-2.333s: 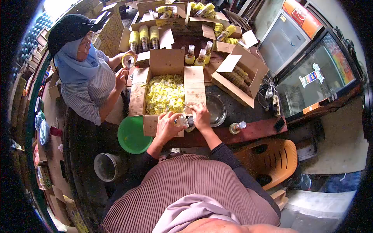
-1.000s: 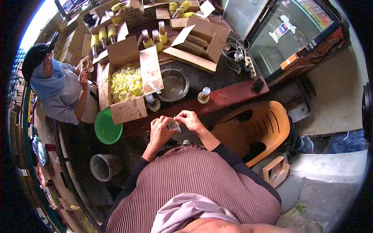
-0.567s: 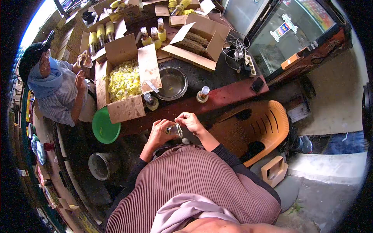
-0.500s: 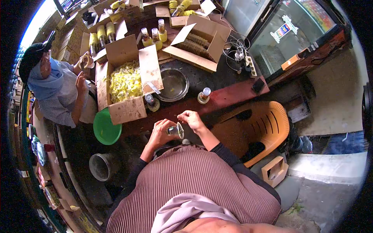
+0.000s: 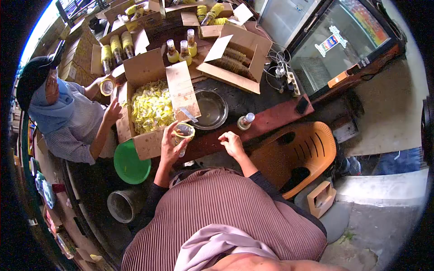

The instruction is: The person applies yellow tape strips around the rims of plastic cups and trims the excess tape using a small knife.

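left hand (image 5: pixel 169 145): fingers closed round clear, yellow-rimmed cup (image 5: pixel 184 131), raised beside carton (image 5: pixel 150 145)'s near flap. right hand (image 5: pixel 233 144): loosely half-curled, nothing visible held. cup judged light, smooth, crushable; grip gently below rim.

The left hand (image 5: pixel 170 148) partly hides the cup (image 5: pixel 185 131). A flap (image 5: pixel 182 89) partly covers the basin (image 5: pixel 212 109). The sticker (image 5: pixel 330 42) is blurred.

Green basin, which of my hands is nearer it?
Left. Your left hand, holding a clear cup, is to the right of the green basin; your right hand is farther right.
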A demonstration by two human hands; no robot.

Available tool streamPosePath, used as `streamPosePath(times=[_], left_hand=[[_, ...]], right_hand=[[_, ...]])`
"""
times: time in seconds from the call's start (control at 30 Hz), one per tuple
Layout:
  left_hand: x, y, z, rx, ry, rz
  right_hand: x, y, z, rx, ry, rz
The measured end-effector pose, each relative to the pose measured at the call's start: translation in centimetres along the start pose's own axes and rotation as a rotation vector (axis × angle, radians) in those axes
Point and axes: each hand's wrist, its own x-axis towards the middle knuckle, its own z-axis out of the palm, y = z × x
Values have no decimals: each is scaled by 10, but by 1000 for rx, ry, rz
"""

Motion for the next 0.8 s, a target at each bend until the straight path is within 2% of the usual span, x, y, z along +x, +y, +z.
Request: streamPosePath(times=[0.03, 0.1, 0.17, 0.2, 0.23, 0.3, 0.37, 0.4, 0.43, 0.5, 0.53, 0.63, 0.67, 0.77, 0.8], left_hand=[[4, 2, -4, -21, -16, -12], [9, 1, -10, -43, -17, -2], [14, -4, -19, -87, -71, -95], [18, 1, -18, -39, -64, -9], [19, -3, -20, -78, -71, -60], [24, -16, -22, -34, -74, -13], [28, -24, -25, -39, -90, -30], [30, -26, -25, -43, -99, -46], [32, -29, -24, -45, -104, -48], [34, -34, -19, -184, -142, -163], [35, -20, -16, -185, -161, -192], [36, -22, -3, -220, -226, -165], [36, -23, -1, -149, -268, -158], [36, -22, 10, -277, -342, -142], [38, -12, 8, -224, -422, -181]], right_hand=[[-2, 5, 0, -6, 2, 5], [-5, 9, 1, -277, 133, -171], [-5, 5, 4, -251, 125, -122], [-5, -4, 4, -234, 122, 3], [-5, -10, 5, -217, 119, 129], [-3, -7, 12, -134, 125, 191], [-4, -5, 18, 48, 81, 104], [-5, -12, 16, 129, -17, 94], [-5, -20, 17, 127, -14, 100], [-6, -39, 19, 783, -209, 218], [-6, -50, 15, 843, -297, 210], [-12, -64, 14, 983, -254, 286], [-13, -52, 21, 982, -193, 240], [-9, -52, 2, 812, -120, 276], [-8, -53, -6, 794, -98, 277]])
